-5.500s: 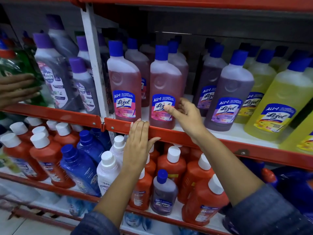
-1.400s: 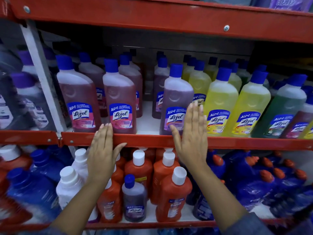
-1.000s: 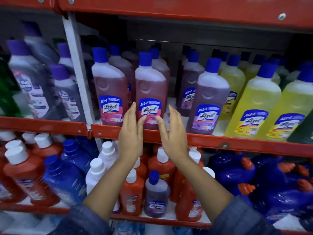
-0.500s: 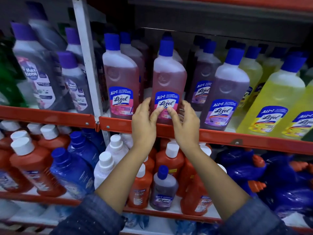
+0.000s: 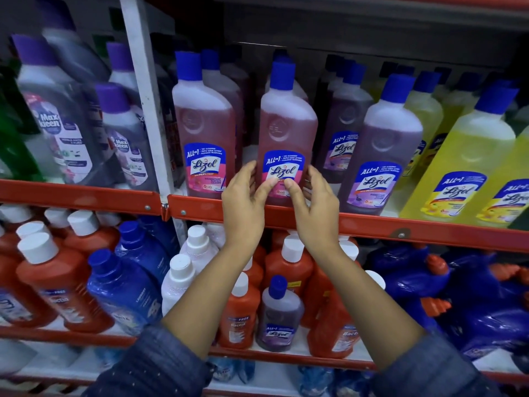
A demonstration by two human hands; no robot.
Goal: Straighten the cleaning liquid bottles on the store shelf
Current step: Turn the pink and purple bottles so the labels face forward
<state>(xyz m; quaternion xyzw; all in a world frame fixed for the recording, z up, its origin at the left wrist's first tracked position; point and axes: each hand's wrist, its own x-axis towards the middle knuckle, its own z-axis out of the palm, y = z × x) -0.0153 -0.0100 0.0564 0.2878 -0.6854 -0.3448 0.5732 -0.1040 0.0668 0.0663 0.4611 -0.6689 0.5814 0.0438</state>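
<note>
A pink Lizol bottle [image 5: 286,124] with a blue cap stands upright at the front of the red shelf [image 5: 415,229], label facing me. My left hand [image 5: 246,207] cups its lower left side and my right hand [image 5: 313,207] cups its lower right side, both thumbs pressed on the label. A second pink Lizol bottle [image 5: 203,127] stands just to its left, a purple Lizol bottle [image 5: 383,147] to its right, then yellow Lizol bottles [image 5: 463,159]. More bottles stand in rows behind them.
A white upright post [image 5: 146,93] divides the shelf; left of it stand grey Maxkleen bottles [image 5: 57,116]. The lower shelf holds orange bottles [image 5: 57,282], blue bottles [image 5: 126,285], a small purple Lizol bottle [image 5: 279,313] and dark blue bottles [image 5: 472,299] at the right.
Both hands came from the shelf edge onto the second pink bottle and now clasp it from both sides. The view shifted slightly closer.
</note>
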